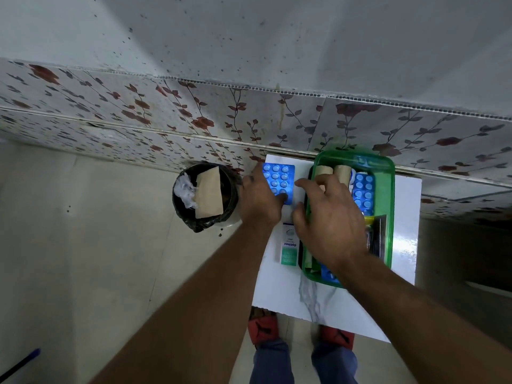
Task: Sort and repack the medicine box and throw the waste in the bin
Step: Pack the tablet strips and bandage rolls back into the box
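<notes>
A green plastic medicine box (386,206) stands on a small white marble-look table (327,300). Inside it lie blue blister packs (363,193), two brown cardboard rolls (333,171) and other items at the right. My right hand (329,220) hovers over the box's left side, fingers spread and empty. My left hand (261,202) rests on a blue blister pack (279,177) lying flat on the table left of the box, fingertips pressing it. A white and green Optibex carton (289,248) lies between the hands.
A round black-lined bin (205,196) stands on the floor left of the table, holding crumpled clear plastic and a brown cardboard piece. A flowered wall panel runs behind the table. My feet in red slippers (263,328) stand under the table's near edge.
</notes>
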